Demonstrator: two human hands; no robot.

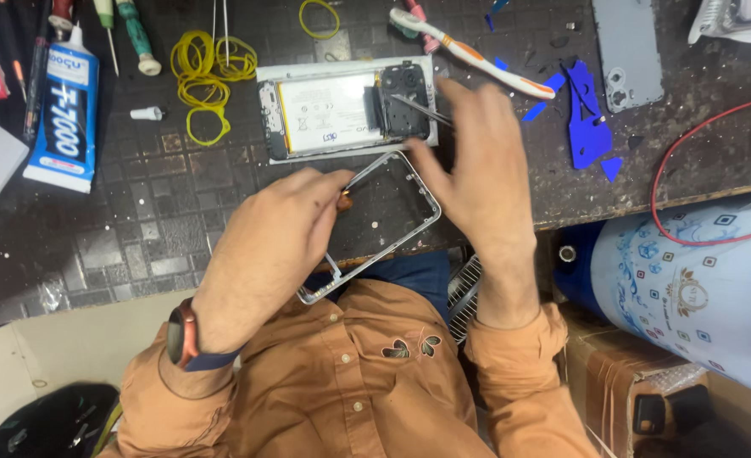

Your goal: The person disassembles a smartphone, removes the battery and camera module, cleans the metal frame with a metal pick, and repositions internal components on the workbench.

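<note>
1. Nearest the camera, orange shirt sleeves (350, 390) fill the lower middle, with a watch (185, 335) on the left wrist.
2. Left hand (265, 246) grips the near-left part of a silver phone frame (409, 182), fingers curled around its rail; something small and orange-brown shows at the fingertips (too small to tell what).
3. Right hand (486, 170) holds the frame's right rail and also pinches thin tweezers (418, 108), whose tips point left over the open phone.
4. That frame hangs tilted over the table's near edge (562, 222), its near corner past the edge, above the shirt.
5. An opened phone (342, 110) lies flat just beyond the frame, its white battery showing.
6. Left of the phone lie yellow rubber bands (202, 72), then a glue tube (66, 114); bare dark mat lies near the left hand.
7. At the far right lie a toothbrush (477, 53), blue film scraps (586, 119) and a grey back cover (628, 51); a red wire (689, 148) loops beside them.
</note>
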